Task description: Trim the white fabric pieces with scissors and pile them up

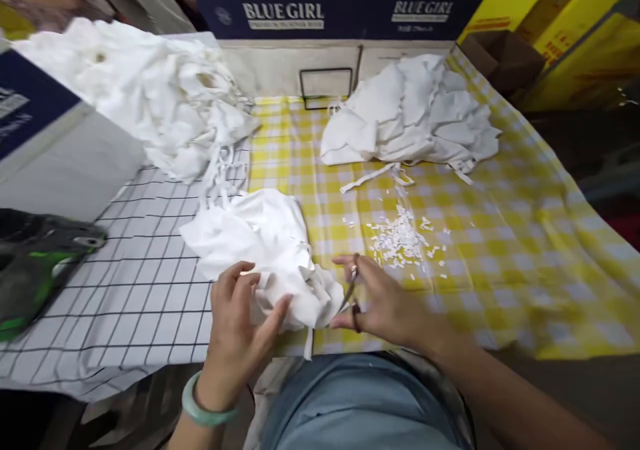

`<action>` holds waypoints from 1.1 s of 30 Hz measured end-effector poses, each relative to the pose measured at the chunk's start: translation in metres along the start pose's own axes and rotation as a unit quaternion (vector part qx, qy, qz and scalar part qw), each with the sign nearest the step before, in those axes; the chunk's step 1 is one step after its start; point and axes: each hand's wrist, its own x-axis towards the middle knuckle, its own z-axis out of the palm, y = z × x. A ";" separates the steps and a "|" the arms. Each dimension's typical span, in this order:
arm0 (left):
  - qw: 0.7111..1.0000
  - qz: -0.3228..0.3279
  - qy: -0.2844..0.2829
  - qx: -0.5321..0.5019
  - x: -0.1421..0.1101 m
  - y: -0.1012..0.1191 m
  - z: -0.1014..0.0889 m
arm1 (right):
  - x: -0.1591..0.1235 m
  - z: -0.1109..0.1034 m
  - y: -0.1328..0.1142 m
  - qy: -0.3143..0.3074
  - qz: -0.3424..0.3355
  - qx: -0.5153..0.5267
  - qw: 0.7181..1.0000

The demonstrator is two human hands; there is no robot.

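A white cloth piece [260, 237] lies bunched at the near edge of the table. My left hand [245, 323], wearing a pale green bangle, grips its near side with thumb and fingers curved round a fold. In my right hand [385, 303] is a pair of scissors [349, 291], thumb and a finger through the loops. The blades point down and left, against the cloth's right edge; their tips are hard to make out. A narrow white strip [309, 343] hangs from the cloth's near edge. White snippets [400, 238] lie scattered beyond my right hand.
A heap of white cloth [170, 90] stands at the back left, another pile [415, 113] at the back right. Behind them is a Blue Girl carton [345, 13]. A wire frame [326, 89] leans there. A dark bundle [45, 270] sits at the left edge.
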 end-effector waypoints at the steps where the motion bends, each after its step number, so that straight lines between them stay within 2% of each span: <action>1: 0.999 -0.012 -0.017 0.033 -0.009 -0.011 -0.003 | 0.007 0.016 -0.003 -0.022 -0.034 -0.020 0.999; 3: 0.995 -0.034 -0.094 0.020 -0.026 -0.023 -0.005 | 0.016 0.042 -0.009 -0.055 -0.071 -0.049 0.995; 5: 0.989 -0.045 -0.137 -0.042 -0.032 -0.021 -0.008 | 0.020 0.055 -0.017 -0.059 -0.051 -0.025 0.997; 7: 0.986 -0.049 -0.112 -0.114 -0.020 -0.009 -0.014 | 0.025 0.051 -0.028 -0.039 -0.018 0.076 0.996; 8: 0.984 -0.049 -0.088 -0.147 -0.004 0.000 -0.018 | 0.031 0.043 -0.036 -0.021 -0.009 0.139 0.990; 9: 0.981 -0.047 -0.051 -0.180 0.018 0.011 -0.021 | 0.040 0.031 -0.044 -0.003 -0.011 0.193 0.981; 11: 0.971 -0.034 -0.001 -0.236 0.079 0.037 -0.023 | 0.070 -0.006 -0.060 0.051 -0.042 0.243 0.968; 13: 0.951 0.008 0.098 -0.292 0.151 0.065 -0.019 | 0.110 -0.057 -0.071 0.139 -0.090 0.189 0.968; 14: 0.937 0.050 0.118 -0.325 0.183 0.077 -0.014 | 0.130 -0.085 -0.074 0.211 -0.116 0.150 0.959; 16: 0.921 0.105 0.078 -0.368 0.228 0.091 -0.003 | 0.165 -0.140 -0.070 0.333 -0.150 0.032 0.930; 17: 0.928 0.119 0.073 -0.347 0.236 0.091 0.002 | 0.177 -0.161 -0.064 0.378 -0.154 -0.045 0.912; 18: 0.939 0.138 0.069 -0.308 0.233 0.087 0.008 | 0.184 -0.177 -0.056 0.415 -0.149 -0.119 0.890; 20: 0.961 0.181 0.061 -0.200 0.197 0.072 0.019 | 0.185 -0.184 -0.036 0.470 -0.128 -0.211 0.848; 21: 0.968 0.196 0.051 -0.147 0.169 0.061 0.024 | 0.180 -0.175 -0.027 0.466 -0.113 -0.223 0.849; 22: 0.975 0.192 0.043 -0.103 0.139 0.050 0.028 | 0.173 -0.158 -0.019 0.435 -0.097 -0.210 0.870; 23: 0.981 0.171 0.047 -0.074 0.110 0.039 0.032 | 0.165 -0.135 -0.013 0.372 -0.079 -0.178 0.908; 24: 0.987 0.139 0.050 -0.064 0.085 0.027 0.034 | 0.157 -0.108 -0.010 0.261 -0.060 -0.130 0.955; 25: 0.990 0.114 0.060 -0.055 0.066 0.014 0.034 | 0.151 -0.078 -0.009 0.147 -0.047 -0.085 0.984; 26: 0.991 0.090 0.089 -0.037 0.054 0.001 0.031 | 0.146 -0.049 -0.010 0.070 -0.044 -0.064 0.995; 28: 0.984 0.042 0.170 0.025 0.051 -0.028 0.018 | 0.143 0.002 -0.016 -0.013 -0.069 -0.045 0.997; 29: 0.978 0.015 0.200 0.061 0.056 -0.041 0.008 | 0.144 0.020 -0.020 -0.030 -0.082 -0.047 0.995; 30: 0.974 -0.013 0.207 0.090 0.065 -0.053 -0.002 | 0.147 0.035 -0.023 -0.039 -0.092 -0.053 0.994; 33: 0.985 -0.051 0.124 0.104 0.083 -0.070 -0.026 | 0.155 0.052 -0.032 -0.032 -0.092 -0.061 0.993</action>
